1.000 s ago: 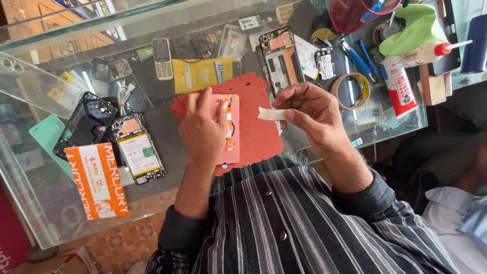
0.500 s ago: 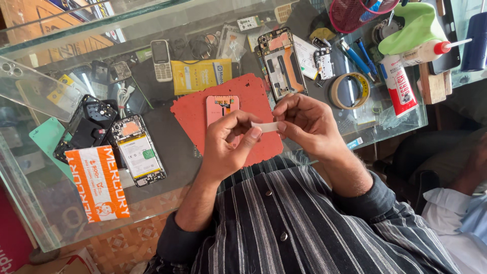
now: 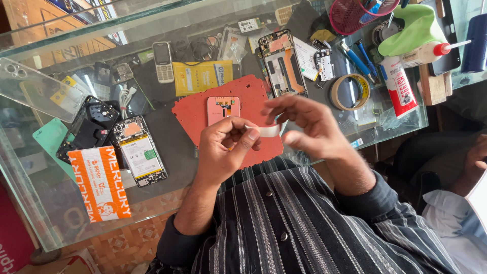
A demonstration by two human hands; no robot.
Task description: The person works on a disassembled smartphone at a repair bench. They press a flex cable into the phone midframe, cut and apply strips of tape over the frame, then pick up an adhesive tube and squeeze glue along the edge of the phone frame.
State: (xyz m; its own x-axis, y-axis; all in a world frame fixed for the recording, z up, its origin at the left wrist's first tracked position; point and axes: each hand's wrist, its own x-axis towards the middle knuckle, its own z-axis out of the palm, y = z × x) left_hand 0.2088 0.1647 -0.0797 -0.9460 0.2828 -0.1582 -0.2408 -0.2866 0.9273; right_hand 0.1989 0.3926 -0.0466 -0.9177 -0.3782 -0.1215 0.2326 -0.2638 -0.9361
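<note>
Seen from above: a glass counter, crowded with phone parts and tools. On the glass, in the middle, a red mat with rough edges. On the mat, flat and upright toward the far side, a pink phone screen.

Above the near edge of the mat, two hands close together. Left hand curled, thumb and forefinger pinched on one end of a small white strip. Right hand a little blurred, fingers half spread, fingertips at the other end of the same strip; exact grip on that side not clear. Strip held in the air between both hands, just in front of the pink screen, not touching the mat.

Left of the mat: an opened phone with battery visible, a black phone back beside it, an orange and white packet near the counter edge, a clear phone cover further away. Behind the mat: a yellow packet, a small keypad phone, another opened phone frame.

To the right: a roll of tape, a white and red glue tube, a red mesh basket, a green cloth.

Nearest to the camera, striped dark shirt sleeves.
</note>
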